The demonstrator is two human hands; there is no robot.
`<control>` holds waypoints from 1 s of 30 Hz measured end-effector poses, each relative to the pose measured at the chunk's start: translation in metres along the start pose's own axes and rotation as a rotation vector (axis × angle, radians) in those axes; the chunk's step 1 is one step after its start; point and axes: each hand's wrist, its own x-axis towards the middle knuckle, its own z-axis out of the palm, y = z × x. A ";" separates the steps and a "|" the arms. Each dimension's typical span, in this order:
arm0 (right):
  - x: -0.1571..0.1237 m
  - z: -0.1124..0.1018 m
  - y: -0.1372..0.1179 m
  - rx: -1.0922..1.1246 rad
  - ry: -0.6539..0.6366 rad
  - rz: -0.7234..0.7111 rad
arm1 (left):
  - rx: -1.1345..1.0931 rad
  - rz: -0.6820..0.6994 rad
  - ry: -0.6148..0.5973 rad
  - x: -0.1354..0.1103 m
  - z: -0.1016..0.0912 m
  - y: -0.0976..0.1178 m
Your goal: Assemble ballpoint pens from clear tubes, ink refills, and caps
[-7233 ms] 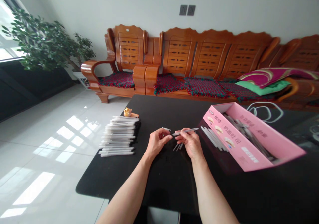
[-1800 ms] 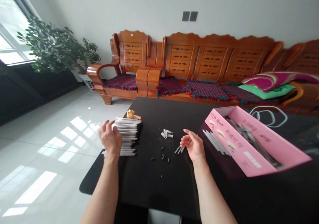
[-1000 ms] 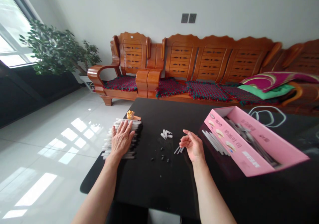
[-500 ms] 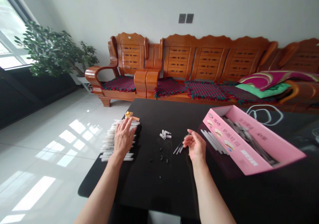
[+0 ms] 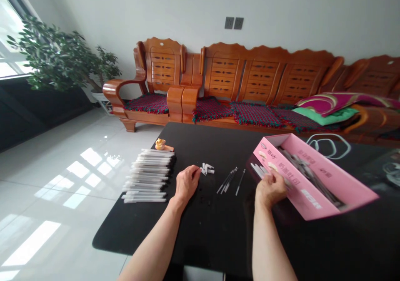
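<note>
My left hand (image 5: 186, 182) rests on the black table (image 5: 200, 239), fingers bent and close together, tips at a small heap of white caps (image 5: 207, 168). My right hand (image 5: 269, 188) is curled over the white pen barrels (image 5: 258, 169) lying against the pink box (image 5: 308, 197); what its fingers grip is hidden. Between the hands lie a few thin refills (image 5: 230, 180) and tiny black bits (image 5: 204, 200). A stack of white pens (image 5: 148, 175) sits left of my left hand.
A small orange figure (image 5: 161, 144) stands behind the pen stack. The pink box holds several grey pen parts (image 5: 304, 168). A wooden sofa (image 5: 250, 81) and chair (image 5: 146, 85) line the wall; a potted plant (image 5: 59, 60) stands at the left.
My left hand has left the pen stack and moved right to the white caps. My right hand has moved right from the refills to the barrels beside the pink box.
</note>
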 end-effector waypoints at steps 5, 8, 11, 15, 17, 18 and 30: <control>0.005 0.005 0.010 -0.443 -0.082 -0.359 | -0.016 -0.025 0.026 0.001 -0.003 -0.003; 0.002 0.006 0.015 -0.605 -0.142 -0.355 | -0.016 -0.029 0.036 0.002 -0.002 -0.004; -0.002 0.006 0.015 -0.715 -0.134 -0.300 | -0.017 -0.022 0.033 0.002 0.000 -0.004; -0.003 0.005 0.014 -0.723 -0.191 -0.299 | -0.023 -0.008 0.027 0.002 0.001 -0.004; -0.003 0.005 0.015 -0.667 -0.210 -0.311 | -0.019 -0.006 0.026 0.002 0.001 -0.004; -0.003 0.005 0.016 -0.639 -0.207 -0.314 | -0.015 -0.008 0.026 0.003 0.001 -0.003; -0.014 0.009 0.008 -0.663 -0.298 -0.322 | -0.022 -0.020 0.015 0.004 0.002 -0.003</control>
